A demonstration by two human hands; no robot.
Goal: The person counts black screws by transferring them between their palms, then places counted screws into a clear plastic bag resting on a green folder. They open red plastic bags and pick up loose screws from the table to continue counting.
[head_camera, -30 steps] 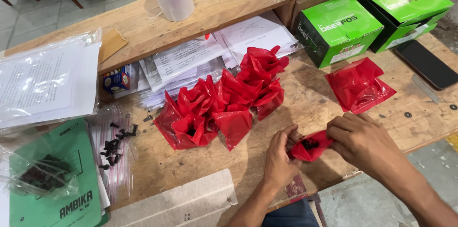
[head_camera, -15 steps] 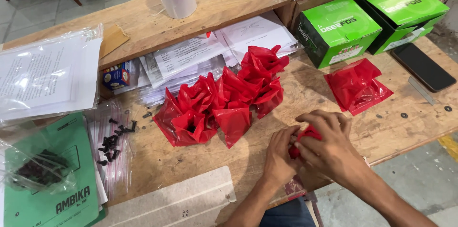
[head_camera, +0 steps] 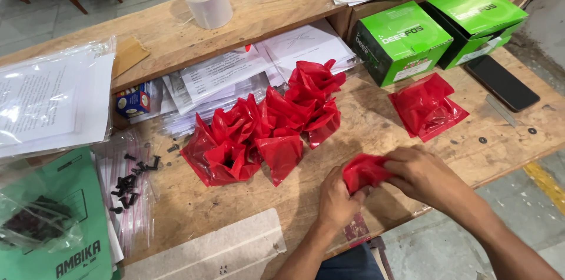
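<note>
Both hands grip one red bag (head_camera: 364,172) above the bench (head_camera: 376,121) front edge: left hand (head_camera: 336,197) fingers closed on its lower side, right hand (head_camera: 425,175) pinching its right end (filled red bags (head_camera: 265,130) piled just behind).

Bright, even daylight fills the workbench (head_camera: 376,121); shadows are soft and short, falling toward the near edge beneath the hands. Glare whitens the clear plastic sleeve (head_camera: 53,97) at the workbench's left end and glints off the red pouches (head_camera: 265,130). Focus stays sharp throughout, with slight wide-angle bending near the corners.
</note>
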